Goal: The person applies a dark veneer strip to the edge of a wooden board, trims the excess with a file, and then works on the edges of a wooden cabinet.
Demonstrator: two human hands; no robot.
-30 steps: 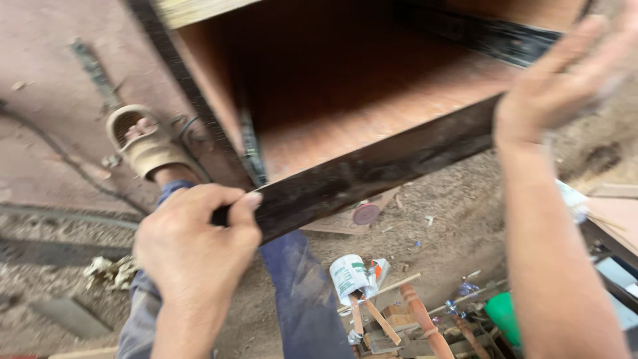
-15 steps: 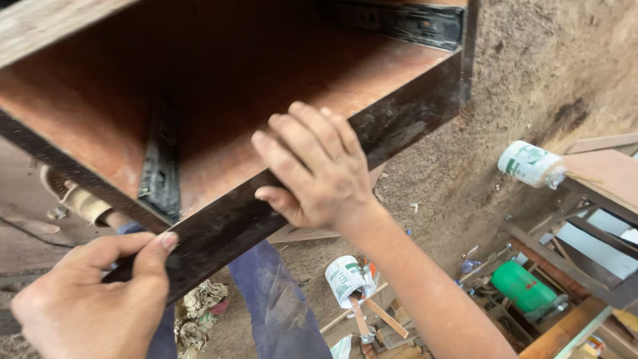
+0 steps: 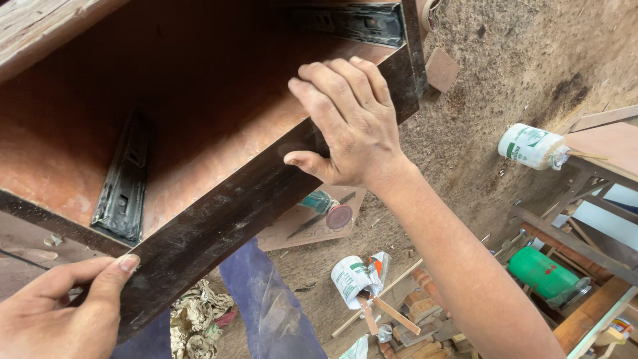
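Dirt floor [image 3: 505, 60] w/ sawdust and wood scraps all over, outdoor workshop look. Most of the view is filled by a wooden drawer box [image 3: 199, 133], reddish-brown inside, dark front edge running diagonally from lower left up to upper right.

Right hand [image 3: 349, 123] sits on the upper part of that dark edge: fingers [image 3: 332, 80] curled over the rim into the box, thumb pressed on the outer face just below them, so they're closed around the board. Left hand [image 3: 56, 309] at the low end of the same edge: thumb lies flat on the outer face, touching it; the rest of the fingers go behind the board, so can't tell how tight the grip is there.

Inside the box, between the two hands, a black metal slide rail [image 3: 123, 186] is fixed to the side wall, nearer the left thumb. A second black rail [image 3: 352, 23] is on the far wall, just above the right fingertips.

Below the right wrist: a white glue bottle [image 3: 355, 279] lying on the ground w/ thin wood sticks [image 3: 385, 312] across it. Under the right thumb, past the edge, a small red-capped item [image 3: 332, 211] on a cardboard piece [image 3: 312, 226]. Right of the forearm: another white bottle [image 3: 530, 146] by a wooden frame [image 3: 585, 246], and a green container [image 3: 545, 274] lower down. Blue trouser leg [image 3: 266, 306] shows below the board, between the hands; crumpled paper [image 3: 199, 316] beside it.
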